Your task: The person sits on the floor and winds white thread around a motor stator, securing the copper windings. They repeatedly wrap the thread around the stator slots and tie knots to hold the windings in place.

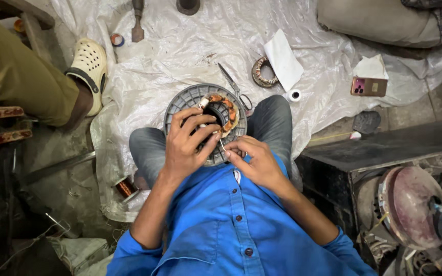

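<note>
While L hand [186, 145] grips stator [222, 113], R hand [254, 161] maybe pinching wire

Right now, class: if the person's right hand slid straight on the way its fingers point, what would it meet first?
Probably the left hand, since the right hand points left toward it across the grey round disc; depth is unclear.

A crumpled white plastic sheet [190, 46] covered the floor [415, 110]. On the sheet lay scissors [234, 86] near its middle, a wound coil ring [262, 72] just beside a folded white paper [284, 59], and a small white tape roll [293, 95] near them. A hammer [137, 23] and a small round tin [116, 39] sat toward the far edge. A phone [368, 86] rested on another paper [372, 66] at the right edge. A copper wire spool [125, 187] lay at the near left edge.
</note>
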